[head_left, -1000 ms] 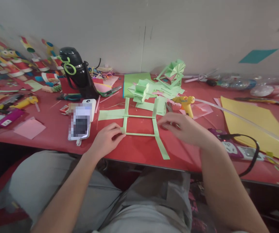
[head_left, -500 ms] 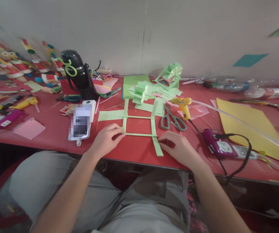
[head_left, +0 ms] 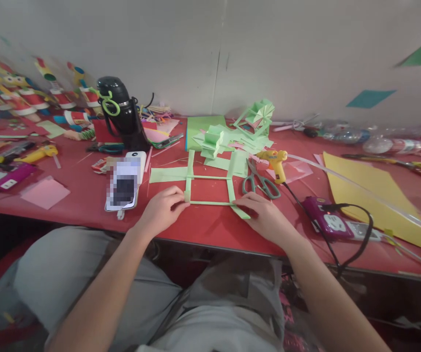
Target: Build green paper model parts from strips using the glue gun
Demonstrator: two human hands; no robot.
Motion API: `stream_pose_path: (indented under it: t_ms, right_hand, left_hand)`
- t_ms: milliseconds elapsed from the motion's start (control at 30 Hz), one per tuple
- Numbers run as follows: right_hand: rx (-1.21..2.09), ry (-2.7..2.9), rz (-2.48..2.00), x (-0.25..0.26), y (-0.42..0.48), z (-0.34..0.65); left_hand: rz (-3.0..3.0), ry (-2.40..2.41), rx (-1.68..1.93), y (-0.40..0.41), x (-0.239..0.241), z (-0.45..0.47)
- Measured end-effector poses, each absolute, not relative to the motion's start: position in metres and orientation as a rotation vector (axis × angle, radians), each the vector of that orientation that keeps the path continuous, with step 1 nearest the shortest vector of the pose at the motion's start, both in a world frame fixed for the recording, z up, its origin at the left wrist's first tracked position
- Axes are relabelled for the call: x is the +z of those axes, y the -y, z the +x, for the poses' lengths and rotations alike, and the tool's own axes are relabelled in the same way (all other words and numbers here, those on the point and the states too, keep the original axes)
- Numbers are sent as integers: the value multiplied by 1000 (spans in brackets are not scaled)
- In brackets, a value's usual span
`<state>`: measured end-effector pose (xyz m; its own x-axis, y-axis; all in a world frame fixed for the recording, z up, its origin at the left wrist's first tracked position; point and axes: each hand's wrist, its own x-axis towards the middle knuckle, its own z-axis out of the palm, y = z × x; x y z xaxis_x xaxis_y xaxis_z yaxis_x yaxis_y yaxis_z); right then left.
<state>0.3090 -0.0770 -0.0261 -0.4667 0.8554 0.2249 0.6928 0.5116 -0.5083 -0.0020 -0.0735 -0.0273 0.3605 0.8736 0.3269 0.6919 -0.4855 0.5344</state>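
At a red table (head_left: 206, 227), left hand (head_left: 162, 209) and right hand (head_left: 268, 219) pinch a paper frame (head_left: 212, 203), illegibly marked glue gun (head_left: 279, 168) beyond them.

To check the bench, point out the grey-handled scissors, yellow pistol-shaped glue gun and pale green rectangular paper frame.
Scissors (head_left: 256, 177): head view, near the pivot.
Glue gun (head_left: 278, 166): head view, upper grip.
Paper frame (head_left: 230, 187): head view, right-hand strip.
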Motion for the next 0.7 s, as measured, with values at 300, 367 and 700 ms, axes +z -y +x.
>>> stream_pose_path:
  t_ms: [300,367,700]
  right_hand:
    - [508,2260,-1265,-25,69,302]
    - [535,2255,-1280,-21,67,299]
    - [706,2083,-1430,-24,58,296]
  left_hand:
    - [2326,-1383,826,72,-28,-3]
    - [2318,-1392,823,71,-28,-3]
    - [2272,-1437,771,70,-22,2]
